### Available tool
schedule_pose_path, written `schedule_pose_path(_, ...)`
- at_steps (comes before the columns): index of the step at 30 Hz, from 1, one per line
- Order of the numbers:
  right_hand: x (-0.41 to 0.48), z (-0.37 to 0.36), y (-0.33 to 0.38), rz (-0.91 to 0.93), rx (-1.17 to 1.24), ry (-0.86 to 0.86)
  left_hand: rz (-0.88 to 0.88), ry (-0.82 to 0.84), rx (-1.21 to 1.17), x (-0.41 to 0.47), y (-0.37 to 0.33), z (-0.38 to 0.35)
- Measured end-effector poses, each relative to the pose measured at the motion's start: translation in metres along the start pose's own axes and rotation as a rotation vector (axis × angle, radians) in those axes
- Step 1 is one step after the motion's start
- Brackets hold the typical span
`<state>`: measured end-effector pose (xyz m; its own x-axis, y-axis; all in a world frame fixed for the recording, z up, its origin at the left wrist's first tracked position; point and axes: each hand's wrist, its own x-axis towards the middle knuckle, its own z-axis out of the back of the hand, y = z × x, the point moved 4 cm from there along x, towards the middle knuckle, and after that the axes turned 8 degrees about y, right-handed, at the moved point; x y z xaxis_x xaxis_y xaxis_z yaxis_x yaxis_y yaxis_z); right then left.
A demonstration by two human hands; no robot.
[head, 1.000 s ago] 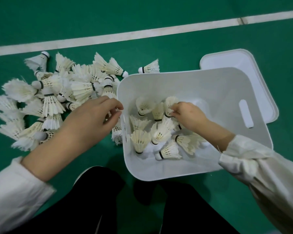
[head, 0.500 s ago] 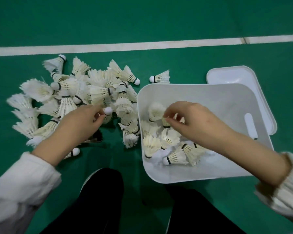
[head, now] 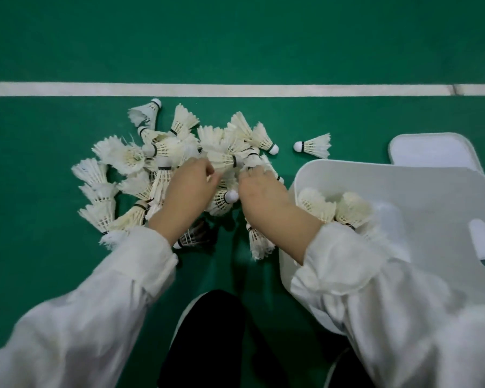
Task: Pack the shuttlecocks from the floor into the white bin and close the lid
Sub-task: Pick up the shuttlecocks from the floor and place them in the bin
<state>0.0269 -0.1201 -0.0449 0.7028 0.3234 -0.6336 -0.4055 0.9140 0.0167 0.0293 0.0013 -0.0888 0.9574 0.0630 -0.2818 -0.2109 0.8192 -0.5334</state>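
A loose heap of white feather shuttlecocks (head: 157, 152) lies on the green floor, left of the open white bin (head: 375, 168). Several shuttlecocks (head: 317, 204) lie inside the bin, partly hidden by my right sleeve. Both hands are over the heap. My left hand (head: 188, 191) has curled fingers around a shuttlecock (head: 220, 203) whose white cork sticks out to its right. My right hand (head: 261, 191) reaches across from the bin side, its fingers curled down onto a shuttlecock (head: 251, 161) at the heap's right edge. The bin's white lid (head: 431, 149) lies flat behind the bin.
One shuttlecock (head: 314, 145) lies alone between the heap and the lid. A white court line (head: 235, 89) crosses the floor beyond the heap. My dark trouser legs (head: 207, 331) fill the bottom middle. A shuttlecock (head: 192, 236) lies in shadow near my left wrist.
My right hand has left the bin and moved left onto the heap. My left hand has shifted right and farther into the heap. The view has swung left.
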Motion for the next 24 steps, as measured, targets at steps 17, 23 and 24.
schedule_pose_path(17,0.011,-0.007,-0.006,-0.056,-0.014,-0.153,-0.077,-0.200,-0.343,-0.045,0.035,0.035)
schedule_pose_path(23,-0.019,-0.005,-0.002,-0.095,0.665,-0.281,0.012,-0.060,-0.246,-0.091,0.051,0.033)
schedule_pose_path(24,-0.024,-0.010,0.002,-0.092,0.741,-0.292,0.036,-0.042,-0.247,-0.096,0.053,0.028)
